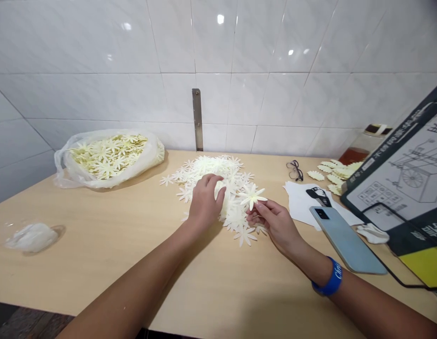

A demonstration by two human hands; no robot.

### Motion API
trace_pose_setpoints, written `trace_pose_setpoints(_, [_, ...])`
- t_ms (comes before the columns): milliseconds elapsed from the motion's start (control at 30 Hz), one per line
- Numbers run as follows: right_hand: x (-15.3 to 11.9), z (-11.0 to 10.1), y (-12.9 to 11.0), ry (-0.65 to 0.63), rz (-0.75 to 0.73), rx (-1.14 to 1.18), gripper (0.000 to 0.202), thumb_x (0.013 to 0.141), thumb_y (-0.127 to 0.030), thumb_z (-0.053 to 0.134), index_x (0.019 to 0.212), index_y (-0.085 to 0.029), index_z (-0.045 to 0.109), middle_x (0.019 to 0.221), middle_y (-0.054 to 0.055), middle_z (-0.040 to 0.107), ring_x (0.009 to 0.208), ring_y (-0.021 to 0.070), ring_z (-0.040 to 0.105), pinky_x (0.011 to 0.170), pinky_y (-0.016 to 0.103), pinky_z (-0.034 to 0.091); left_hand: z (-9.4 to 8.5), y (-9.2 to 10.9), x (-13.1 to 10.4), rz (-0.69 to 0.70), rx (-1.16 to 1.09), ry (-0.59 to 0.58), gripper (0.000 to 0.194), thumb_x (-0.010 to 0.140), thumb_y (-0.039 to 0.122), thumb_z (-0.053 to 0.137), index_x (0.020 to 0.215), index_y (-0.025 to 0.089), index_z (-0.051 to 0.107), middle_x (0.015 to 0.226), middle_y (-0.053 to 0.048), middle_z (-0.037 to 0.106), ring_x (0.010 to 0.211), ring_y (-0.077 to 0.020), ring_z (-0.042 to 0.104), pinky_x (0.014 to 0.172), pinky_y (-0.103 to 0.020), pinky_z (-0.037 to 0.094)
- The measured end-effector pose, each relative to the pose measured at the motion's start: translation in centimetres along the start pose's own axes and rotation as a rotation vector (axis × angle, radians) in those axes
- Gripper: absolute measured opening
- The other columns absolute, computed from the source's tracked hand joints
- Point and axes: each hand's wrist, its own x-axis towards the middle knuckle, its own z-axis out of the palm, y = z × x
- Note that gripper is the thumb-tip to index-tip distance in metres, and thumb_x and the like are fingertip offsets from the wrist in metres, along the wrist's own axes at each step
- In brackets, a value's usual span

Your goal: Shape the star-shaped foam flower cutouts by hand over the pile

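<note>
A heap of pale cream flower cutouts (216, 165) lies spread on the wooden table (109, 263). Over its middle is my left hand (206, 200), fingers bent and thumb apart, with nothing visible in its grasp; the fingertips are at the heap, and I cannot tell whether they touch it. At the heap's right edge, my right hand (275, 221) pinches a many-petalled flower cutout (252, 195) between thumb and fingers, raised a little above the others. A blue wristband (329, 280) circles my right wrist.
An open plastic bag (157, 150) full of similar flowers stands back left; a small clear bag (33, 237) lies left. On the right are a phone (349, 240), white paper (298, 202), eyeglasses (295, 170), scalloped pieces (333, 172), a jar (361, 146) and a leaning printed box (409, 174).
</note>
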Motion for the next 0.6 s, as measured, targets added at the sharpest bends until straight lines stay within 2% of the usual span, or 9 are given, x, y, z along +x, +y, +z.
trace_pose_setpoints(100, [-0.1, 0.1, -0.1, 0.0, -0.005, -0.037, 0.031, 0.079, -0.047, 0.071, 0.078, -0.017, 0.07, 0.074, 0.004, 0.068, 0.062, 0.0153, 0.064, 0.058, 0.029, 0.053, 0.0, 1.0, -0.5, 0.187, -0.096, -0.106, 0.021, 0.095, 0.025, 0.046, 0.1, 0.02, 0.066, 0.099, -0.007, 0.066, 0.093, -0.0182, 0.061, 0.086, -0.031, 0.047])
trace_pose_setpoints(200, [-0.1, 0.3, -0.3, -0.017, -0.035, -0.084, 0.031, 0.079, -0.048, 0.071, 0.073, -0.017, 0.069, 0.068, 0.003, 0.066, 0.061, 0.016, 0.063, 0.059, 0.029, 0.053, 0.4, 1.7, -1.1, 0.292, -0.156, -0.236, 0.022, 0.094, 0.029, 0.05, 0.104, 0.022, 0.068, 0.102, -0.008, 0.068, 0.094, -0.0179, 0.062, 0.084, -0.03, 0.048])
trace_pose_setpoints(300, [-0.1, 0.4, -0.5, -0.029, -0.059, -0.127, 0.032, 0.078, -0.048, 0.072, 0.071, -0.017, 0.069, 0.066, 0.003, 0.066, 0.06, 0.0161, 0.062, 0.059, 0.03, 0.052, 0.6, 1.7, -1.2, 0.323, -0.142, -0.304, 0.024, 0.095, 0.03, 0.049, 0.103, 0.024, 0.071, 0.1, -0.008, 0.068, 0.093, -0.0191, 0.063, 0.082, -0.031, 0.049])
trace_pose_setpoints(433, [-0.1, 0.3, -0.4, -0.068, -0.074, -0.151, 0.032, 0.079, -0.048, 0.071, 0.068, -0.018, 0.069, 0.063, 0.003, 0.065, 0.059, 0.0164, 0.061, 0.06, 0.03, 0.051, 0.5, 1.4, -1.0, 0.341, -0.148, -0.321, 0.024, 0.094, 0.031, 0.05, 0.096, 0.023, 0.072, 0.097, -0.007, 0.069, 0.091, -0.0188, 0.063, 0.081, -0.031, 0.049])
trace_pose_setpoints(600, [-0.2, 0.3, -0.5, -0.09, -0.086, -0.151, 0.034, 0.08, -0.05, 0.07, 0.068, -0.018, 0.068, 0.062, 0.002, 0.065, 0.057, 0.0161, 0.06, 0.059, 0.03, 0.049, 0.3, 1.8, -1.0, 0.265, -0.222, -0.393, 0.024, 0.094, 0.031, 0.049, 0.096, 0.023, 0.071, 0.098, -0.007, 0.069, 0.091, -0.0178, 0.063, 0.08, -0.029, 0.049])
